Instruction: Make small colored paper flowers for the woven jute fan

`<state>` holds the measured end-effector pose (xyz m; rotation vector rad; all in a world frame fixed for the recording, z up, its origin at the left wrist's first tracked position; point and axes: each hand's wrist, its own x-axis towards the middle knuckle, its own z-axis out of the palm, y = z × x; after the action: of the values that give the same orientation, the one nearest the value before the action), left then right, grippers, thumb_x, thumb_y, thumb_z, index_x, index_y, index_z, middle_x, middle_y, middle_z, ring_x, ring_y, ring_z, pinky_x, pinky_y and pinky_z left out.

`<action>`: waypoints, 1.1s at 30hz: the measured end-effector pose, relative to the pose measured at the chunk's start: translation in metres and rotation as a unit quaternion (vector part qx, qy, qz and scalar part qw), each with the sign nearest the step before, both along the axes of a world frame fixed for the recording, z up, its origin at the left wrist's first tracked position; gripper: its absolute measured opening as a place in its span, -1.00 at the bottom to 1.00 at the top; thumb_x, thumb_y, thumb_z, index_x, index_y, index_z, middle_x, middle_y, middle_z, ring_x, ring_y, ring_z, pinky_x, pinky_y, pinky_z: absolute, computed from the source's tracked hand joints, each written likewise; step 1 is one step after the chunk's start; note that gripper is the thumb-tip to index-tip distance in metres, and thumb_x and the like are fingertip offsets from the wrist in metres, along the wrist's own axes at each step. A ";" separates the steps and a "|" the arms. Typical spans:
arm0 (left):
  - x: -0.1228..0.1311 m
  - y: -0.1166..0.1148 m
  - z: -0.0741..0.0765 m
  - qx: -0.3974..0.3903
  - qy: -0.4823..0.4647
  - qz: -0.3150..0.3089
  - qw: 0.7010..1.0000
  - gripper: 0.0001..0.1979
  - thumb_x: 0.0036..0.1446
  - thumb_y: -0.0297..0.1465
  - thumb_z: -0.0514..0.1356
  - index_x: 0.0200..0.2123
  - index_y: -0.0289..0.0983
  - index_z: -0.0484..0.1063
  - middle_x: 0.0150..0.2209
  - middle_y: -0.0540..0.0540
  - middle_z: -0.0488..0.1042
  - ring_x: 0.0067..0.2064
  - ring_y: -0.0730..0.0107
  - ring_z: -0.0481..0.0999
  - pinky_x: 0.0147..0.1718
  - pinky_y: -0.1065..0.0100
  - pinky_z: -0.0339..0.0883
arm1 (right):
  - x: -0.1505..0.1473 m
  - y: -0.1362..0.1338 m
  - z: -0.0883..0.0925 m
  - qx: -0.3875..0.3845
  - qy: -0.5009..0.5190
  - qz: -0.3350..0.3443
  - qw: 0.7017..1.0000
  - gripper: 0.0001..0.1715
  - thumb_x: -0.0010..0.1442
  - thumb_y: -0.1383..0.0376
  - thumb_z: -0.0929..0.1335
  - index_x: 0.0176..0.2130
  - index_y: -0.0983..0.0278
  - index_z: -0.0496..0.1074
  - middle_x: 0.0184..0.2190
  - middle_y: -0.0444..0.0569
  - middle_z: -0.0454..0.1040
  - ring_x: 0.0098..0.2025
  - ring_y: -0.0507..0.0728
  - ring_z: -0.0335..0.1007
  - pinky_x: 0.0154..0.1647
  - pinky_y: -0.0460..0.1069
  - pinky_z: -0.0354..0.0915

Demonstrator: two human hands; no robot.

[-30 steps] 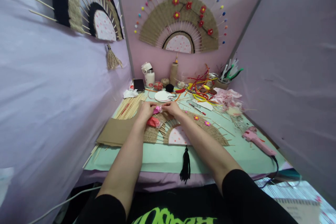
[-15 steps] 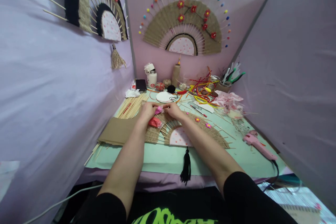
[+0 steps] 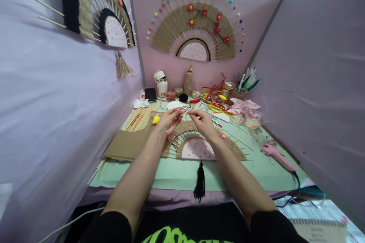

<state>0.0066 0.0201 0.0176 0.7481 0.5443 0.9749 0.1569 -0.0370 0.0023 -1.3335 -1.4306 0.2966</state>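
Both hands are raised over the upper edge of a woven fan [image 3: 188, 126] that lies on the table. The fingers of my left hand [image 3: 170, 119] are pinched together; anything between them is too small to name. A short gap to the right, my right hand [image 3: 203, 122] also pinches thumb against finger, its contents unclear. Beneath my left wrist a red packet [image 3: 169, 136] shows partly. Left of that hand sits a yellow packet [image 3: 156, 120]. The fan has a dotted half-circle centre [image 3: 196, 148], a pink flower [image 3: 224, 136] and a black tassel [image 3: 200, 182].
Bamboo sticks [image 3: 139, 117] and brown cardboard [image 3: 125, 145] lie at left. A pink glue gun [image 3: 279, 156] rests at right. Behind stand a white bottle [image 3: 162, 85], a twine cone [image 3: 188, 82], coloured pipe cleaners [image 3: 218, 100] and a tool pot [image 3: 240, 94]. Finished fans hang on the walls.
My hands have lifted off the fan and moved slightly apart. The pink packet that was between them is no longer visible. A yellow packet now shows beside my left hand; the view shifted slightly.
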 end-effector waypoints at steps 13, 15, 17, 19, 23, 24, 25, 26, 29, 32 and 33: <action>0.051 -0.025 -0.025 -0.003 0.006 0.001 1.000 -0.98 0.06 -0.50 0.29 -0.40 -0.36 0.51 -0.46 -0.02 0.52 -0.40 0.57 0.50 -0.21 0.46 0.34 | 0.008 -0.021 -0.012 0.078 -0.025 -0.024 0.996 -0.75 0.23 0.20 0.31 -0.18 0.23 0.54 -0.23 0.02 0.42 -0.19 0.11 0.36 -0.31 -0.01 0.32; 0.051 -0.027 -0.024 -0.007 0.022 -0.020 1.000 -0.94 0.12 -0.47 0.24 -0.36 -0.37 0.50 -0.43 -0.07 0.54 -0.37 0.51 0.52 -0.19 0.42 0.35 | 0.010 -0.020 -0.015 0.090 -0.037 -0.042 0.994 -0.76 0.24 0.21 0.31 -0.22 0.23 0.55 -0.26 0.02 0.44 -0.18 0.13 0.36 -0.26 0.02 0.32; 0.049 -0.028 -0.021 -0.036 0.020 -0.022 0.999 -0.84 0.20 -0.37 0.17 -0.28 -0.36 0.48 -0.41 -0.10 0.53 -0.36 0.47 0.53 -0.23 0.41 0.37 | 0.009 -0.019 -0.018 0.106 -0.056 -0.065 0.991 -0.77 0.25 0.21 0.30 -0.25 0.21 0.55 -0.28 0.01 0.46 -0.17 0.15 0.35 -0.17 0.06 0.31; 0.045 -0.028 -0.015 -0.086 -0.019 -0.036 0.995 -0.67 0.25 -0.18 0.08 -0.16 -0.33 0.44 -0.38 -0.12 0.52 -0.39 0.45 0.51 -0.32 0.41 0.38 | 0.007 -0.019 -0.021 0.113 -0.087 -0.067 0.987 -0.76 0.26 0.20 0.30 -0.25 0.20 0.55 -0.27 0.01 0.47 -0.16 0.16 0.35 -0.08 0.10 0.29; 0.033 -0.025 -0.008 -0.154 -0.143 -0.085 0.974 -0.31 0.17 0.13 -0.14 0.05 -0.30 0.28 -0.13 -0.28 0.49 -0.30 0.30 0.53 -0.40 0.33 0.41 | -0.004 -0.018 -0.028 0.090 -0.181 -0.023 0.979 -0.70 0.29 0.18 0.25 -0.18 0.17 0.56 -0.24 0.02 0.50 -0.12 0.19 0.29 -0.02 0.13 0.26; 0.031 -0.024 -0.007 -0.156 -0.161 -0.081 0.971 -0.28 0.16 0.15 -0.17 0.09 -0.28 0.25 -0.07 -0.30 0.47 -0.25 0.26 0.53 -0.39 0.30 0.42 | -0.007 -0.018 -0.029 0.081 -0.203 -0.018 0.976 -0.67 0.30 0.17 0.24 -0.13 0.16 0.55 -0.18 0.03 0.49 -0.08 0.20 0.26 0.00 0.14 0.25; 0.029 -0.024 -0.007 -0.155 -0.173 -0.077 0.970 -0.27 0.15 0.17 -0.18 0.12 -0.26 0.22 -0.02 -0.31 0.45 -0.22 0.23 0.53 -0.37 0.27 0.44 | -0.008 -0.018 -0.030 0.073 -0.222 -0.018 0.972 -0.63 0.31 0.16 0.22 -0.06 0.16 0.53 -0.11 0.04 0.48 -0.04 0.22 0.23 0.03 0.16 0.23; 0.028 -0.023 -0.007 -0.153 -0.179 -0.078 0.969 -0.26 0.14 0.17 -0.19 0.13 -0.24 0.20 0.01 -0.31 0.44 -0.18 0.20 0.53 -0.35 0.23 0.45 | -0.009 -0.019 -0.031 0.066 -0.238 -0.021 0.969 -0.60 0.32 0.15 0.20 0.01 0.16 0.49 -0.01 0.05 0.44 0.01 0.23 0.19 0.06 0.18 0.21; 0.027 -0.022 -0.008 -0.150 -0.187 -0.111 0.965 -0.23 0.14 0.18 -0.19 0.15 -0.27 0.20 0.05 -0.34 0.41 -0.08 0.11 0.52 -0.25 0.13 0.46 | -0.008 -0.021 -0.031 0.056 -0.272 -0.020 0.961 -0.52 0.33 0.12 0.17 0.16 0.14 0.36 0.18 0.03 0.27 0.12 0.26 0.09 0.11 0.21 0.15; 0.026 -0.020 -0.009 -0.150 -0.195 -0.109 0.963 -0.21 0.14 0.17 -0.20 0.17 -0.30 0.20 0.08 -0.36 0.39 -0.01 0.08 0.50 -0.17 0.10 0.44 | -0.007 -0.024 -0.031 0.067 -0.288 -0.010 0.955 -0.53 0.33 0.13 0.16 0.15 0.11 0.37 0.19 -0.01 0.27 0.13 0.24 0.08 0.12 0.18 0.14; 0.025 -0.019 -0.010 -0.146 -0.202 -0.094 0.964 -0.20 0.14 0.18 -0.20 0.18 -0.30 0.19 0.10 -0.36 0.38 0.00 0.09 0.49 -0.16 0.11 0.44 | -0.007 -0.025 -0.031 0.069 -0.290 -0.014 0.954 -0.55 0.33 0.13 0.17 0.12 0.11 0.39 0.18 -0.02 0.28 0.13 0.24 0.08 0.13 0.17 0.13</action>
<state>0.0316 0.0009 0.0081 0.3164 0.2447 0.8172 0.1503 -0.0616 -0.0286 -1.3829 -1.8736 -0.2379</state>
